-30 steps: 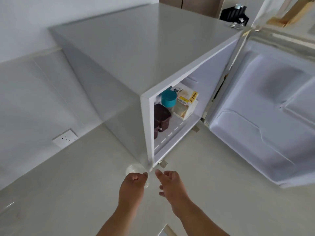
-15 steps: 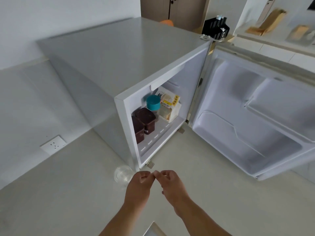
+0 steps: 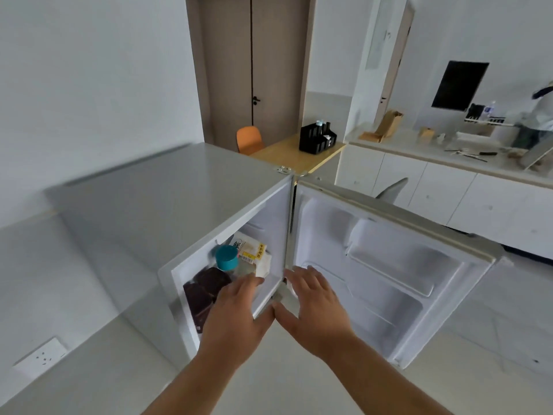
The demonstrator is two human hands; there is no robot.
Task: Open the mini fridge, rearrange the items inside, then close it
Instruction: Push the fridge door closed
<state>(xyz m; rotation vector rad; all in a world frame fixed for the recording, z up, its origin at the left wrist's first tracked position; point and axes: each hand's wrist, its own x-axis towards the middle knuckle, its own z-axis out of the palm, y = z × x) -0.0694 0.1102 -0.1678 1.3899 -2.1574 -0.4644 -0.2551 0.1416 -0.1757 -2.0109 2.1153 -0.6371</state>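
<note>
The grey mini fridge (image 3: 167, 193) stands on the floor with its white door (image 3: 389, 271) swung wide to the right. Inside I see two dark brown lidded containers (image 3: 206, 289), a jar with a teal lid (image 3: 226, 257) and a white-and-yellow carton (image 3: 250, 248) behind it. My left hand (image 3: 236, 319) reaches toward the fridge opening, fingers spread, holding nothing, just in front of the brown containers. My right hand (image 3: 314, 307) is beside it, open and empty, in front of the fridge's lower right edge by the hinge.
A wall socket (image 3: 42, 356) sits low on the left wall. Behind the fridge are a wooden table (image 3: 287, 157) with a black organiser (image 3: 317, 137), an orange chair (image 3: 249, 139) and a brown door. White cabinets (image 3: 449, 190) and a person stand at the right.
The view has tilted up to show the room. Both hands have risen from low in front of the fridge, spread open and moved to its opening. The clear glass on the floor is out of view.
</note>
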